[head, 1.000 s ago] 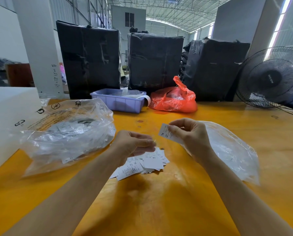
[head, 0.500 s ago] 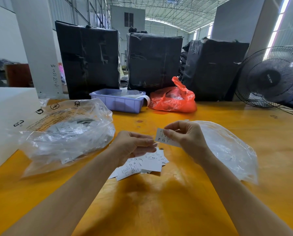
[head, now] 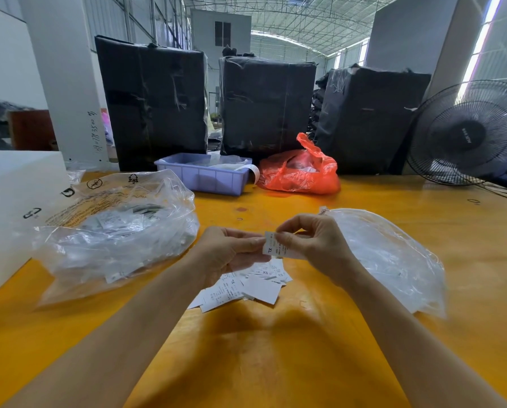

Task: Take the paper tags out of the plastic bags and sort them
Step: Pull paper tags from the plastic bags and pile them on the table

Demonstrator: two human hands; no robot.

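Head view: right hand (head: 314,245) pinches an XL paper tag (head: 270,246) between thumb and forefinger, held up above the table. Left hand (head: 231,254) meets it from the other side, fingertips touching the tag's left edge, thumb underneath; it looks like a light pinch, but the thumb contact is partly hidden. Directly below the hands, a loose pile of tags (head: 246,285) lies on the yellow table (head: 276,363), with XS and another size print readable on top. Clear bag (head: 387,254) just right of the right hand lies flat, nearly emptied. Larger clear bag (head: 114,228) to the left, with printed warning symbols, is bulging, with more tags inside. Behind: lilac bin (head: 205,176), red plastic bag (head: 301,172), 3 black-wrapped bales (head: 155,98), fan (head: 467,134), white box (head: 11,201) at the left edge.

Step in hand, as I judge it: reading the size on 1 tag, mid hand-off between the 2 hands. Sorting is barely begun, only 1 mixed pile showing. Next move calls for a separate spot per size, and putting XL down apart from the XS tags.
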